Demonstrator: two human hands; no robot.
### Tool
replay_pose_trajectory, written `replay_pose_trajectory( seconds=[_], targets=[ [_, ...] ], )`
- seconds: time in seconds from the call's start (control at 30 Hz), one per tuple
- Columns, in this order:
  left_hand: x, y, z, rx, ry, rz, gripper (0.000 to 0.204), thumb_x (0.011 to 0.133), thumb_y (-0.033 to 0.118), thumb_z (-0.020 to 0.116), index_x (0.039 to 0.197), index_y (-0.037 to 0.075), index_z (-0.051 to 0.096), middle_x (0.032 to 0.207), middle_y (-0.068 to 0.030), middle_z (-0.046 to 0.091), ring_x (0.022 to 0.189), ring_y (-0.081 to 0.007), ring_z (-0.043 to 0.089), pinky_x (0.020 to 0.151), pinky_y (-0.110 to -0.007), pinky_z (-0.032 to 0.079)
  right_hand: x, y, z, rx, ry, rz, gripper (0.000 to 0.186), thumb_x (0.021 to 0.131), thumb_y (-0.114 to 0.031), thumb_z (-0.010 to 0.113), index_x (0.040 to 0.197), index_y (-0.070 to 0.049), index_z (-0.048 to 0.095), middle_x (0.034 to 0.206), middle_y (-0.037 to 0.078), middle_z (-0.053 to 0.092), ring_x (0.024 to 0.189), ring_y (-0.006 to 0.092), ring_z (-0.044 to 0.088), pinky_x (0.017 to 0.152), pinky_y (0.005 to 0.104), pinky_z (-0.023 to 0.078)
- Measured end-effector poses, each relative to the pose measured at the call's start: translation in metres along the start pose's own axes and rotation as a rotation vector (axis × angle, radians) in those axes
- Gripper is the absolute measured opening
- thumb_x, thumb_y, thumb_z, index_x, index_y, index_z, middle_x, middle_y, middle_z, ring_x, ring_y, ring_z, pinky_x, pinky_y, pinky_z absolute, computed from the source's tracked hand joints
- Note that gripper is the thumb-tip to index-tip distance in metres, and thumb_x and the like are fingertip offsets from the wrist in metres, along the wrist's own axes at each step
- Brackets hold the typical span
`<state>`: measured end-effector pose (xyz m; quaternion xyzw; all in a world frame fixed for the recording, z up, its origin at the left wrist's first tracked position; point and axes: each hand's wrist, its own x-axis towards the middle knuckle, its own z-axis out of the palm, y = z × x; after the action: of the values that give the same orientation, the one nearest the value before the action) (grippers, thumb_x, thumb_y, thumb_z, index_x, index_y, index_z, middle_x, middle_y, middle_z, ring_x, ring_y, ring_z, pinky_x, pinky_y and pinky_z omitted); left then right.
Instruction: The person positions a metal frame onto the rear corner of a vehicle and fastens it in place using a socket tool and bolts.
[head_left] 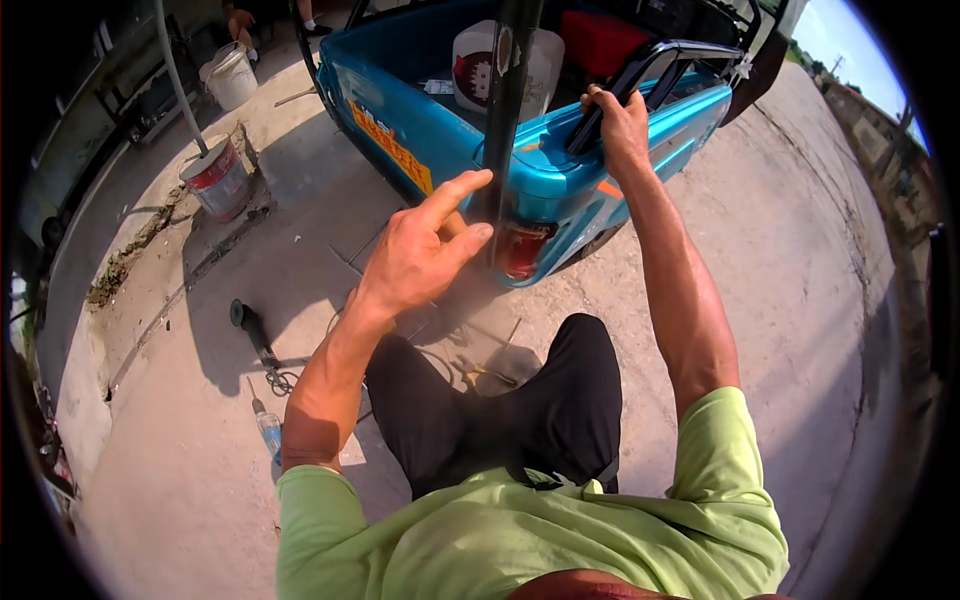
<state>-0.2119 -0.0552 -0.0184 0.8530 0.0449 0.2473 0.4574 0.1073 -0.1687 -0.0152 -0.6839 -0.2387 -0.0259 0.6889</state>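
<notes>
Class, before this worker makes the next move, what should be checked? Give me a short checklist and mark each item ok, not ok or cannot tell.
1. Left hand free of any tool: ok; its fingers are spread.
2. Left index fingertip touching the dark pole: cannot tell; it overlaps or meets the pole's edge.
3. Right hand gripping the dark rail firmly: cannot tell; it is at the rail, its grip partly hidden.
4. Hands gloved: not ok; both are bare.
5. Blue tool with a thin bit away from both hands: ok; it lies on the ground.
</notes>
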Motion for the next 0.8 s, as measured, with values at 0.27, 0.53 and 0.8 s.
replay_pose_trajectory(
  seconds=[0.27,0.53,0.8],
  targets=[
    [-0.001,0.018,0.010,0.144,-0.020,-0.041,0.065,0.097,0.018,0.073,0.156,0.008,0.049,0.069,-0.0006,0.057,0.065,-0.0100,0.051,0.066,-0.029,0.047,-0.002,0.002,0.000,-0.033,0.010,-0.022,0.042,0.094,-0.034,0.073,0.117,-0.003,0.055,0.101,0.013,0.071,0.095,0.0223,0.071,0.092,0.0381,0.059],
    [0.002,0.018,0.012,0.116,0.042,-0.055,0.065,0.095,0.022,0.074,0.154,0.013,0.050,0.072,-0.0073,0.065,0.064,-0.0181,0.062,0.069,-0.033,0.052,-0.003,-0.002,-0.001,-0.010,-0.007,-0.021,0.036,0.098,-0.031,0.070,0.117,-0.004,0.055,0.101,0.013,0.074,0.096,0.0215,0.072,0.095,0.0395,0.058],
    [0.003,0.010,0.013,0.061,0.079,-0.029,0.061,0.096,0.017,0.072,0.153,0.013,0.052,0.072,-0.0059,0.065,0.067,-0.0134,0.059,0.069,-0.031,0.051,-0.002,-0.001,-0.001,-0.088,0.006,0.015,0.033,0.102,-0.032,0.068,0.116,-0.006,0.053,0.105,0.012,0.076,0.101,0.0206,0.074,0.100,0.0418,0.057]
  ],
)
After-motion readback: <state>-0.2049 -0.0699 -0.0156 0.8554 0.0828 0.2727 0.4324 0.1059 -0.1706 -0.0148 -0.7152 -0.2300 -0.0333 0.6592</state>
